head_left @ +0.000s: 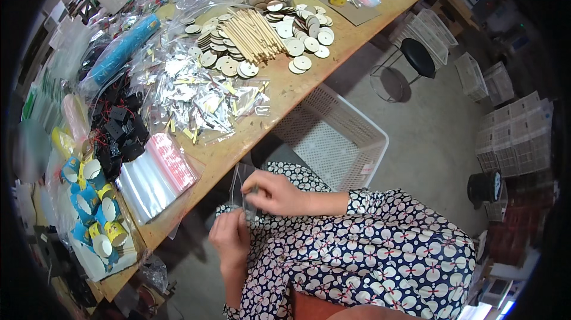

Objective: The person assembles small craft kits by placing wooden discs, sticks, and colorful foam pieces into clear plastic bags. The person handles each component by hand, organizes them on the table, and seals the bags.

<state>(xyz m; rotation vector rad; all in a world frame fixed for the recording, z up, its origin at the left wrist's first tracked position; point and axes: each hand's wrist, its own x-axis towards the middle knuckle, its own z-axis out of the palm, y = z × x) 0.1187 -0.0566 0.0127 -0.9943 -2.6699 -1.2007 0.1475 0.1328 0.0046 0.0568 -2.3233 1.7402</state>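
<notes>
While both hands work low in the middle of the frame, over a lap in spotted fabric, the small clear plastic bag [242, 192] hangs between them. The right hand [279, 194] pinches its upper edge, fingers closed on the film; the left hand [231, 238] closes on its lower end — each grip tight on the bag. What sits inside is too small to tell. By my reading, the bag is being filled or sealed. Left of the hands, the wooden counter [285, 91] carries flat bags [156, 172], wooden discs [306, 37] and sticks [254, 34]; a white basket [339, 138] stands beside it.
</notes>
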